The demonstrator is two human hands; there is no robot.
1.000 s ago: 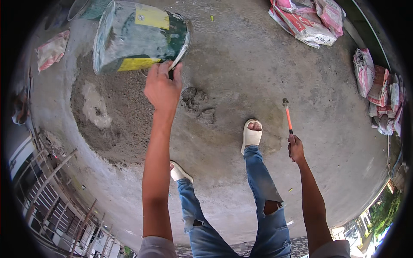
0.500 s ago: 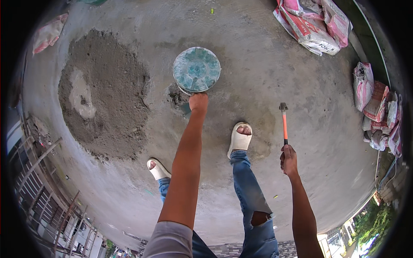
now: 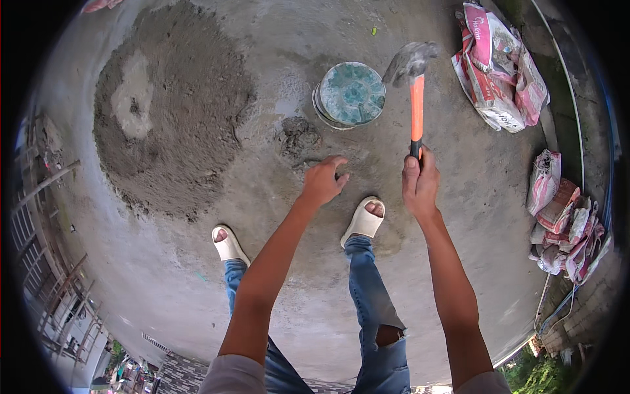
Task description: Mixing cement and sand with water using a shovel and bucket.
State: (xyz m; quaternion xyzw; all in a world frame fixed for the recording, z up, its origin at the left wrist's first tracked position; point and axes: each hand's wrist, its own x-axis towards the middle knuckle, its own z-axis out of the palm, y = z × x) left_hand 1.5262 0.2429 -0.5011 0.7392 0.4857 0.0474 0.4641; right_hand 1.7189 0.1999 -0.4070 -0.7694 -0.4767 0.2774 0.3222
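Bucket (image 3: 352, 95), green, upside down on the floor (image 3: 476, 230), base up, just right of the lumps (image 3: 296, 136). Hammer (image 3: 417, 108), orange shaft, black grip; metal head beside the bucket in view, contact not certain. Right hand (image 3: 421, 180): fingers wrapped round the hammer's grip. Left hand (image 3: 323, 180): fingers loosely bent, thumb apart, nothing held, clear of the bucket. Hazards, as judged: a hard blow on the base could crack it; a hit on its edge could tip or skid the bucket, since no hand steadies it; a loose grip or glancing swing could carry the head toward the left hand or the right sandal (image 3: 361, 223), which leaves the toes bare. Changes from half a second ago: left hand released from the bucket's edge; hammer brought nearer the bucket; bucket further right of the lumps.
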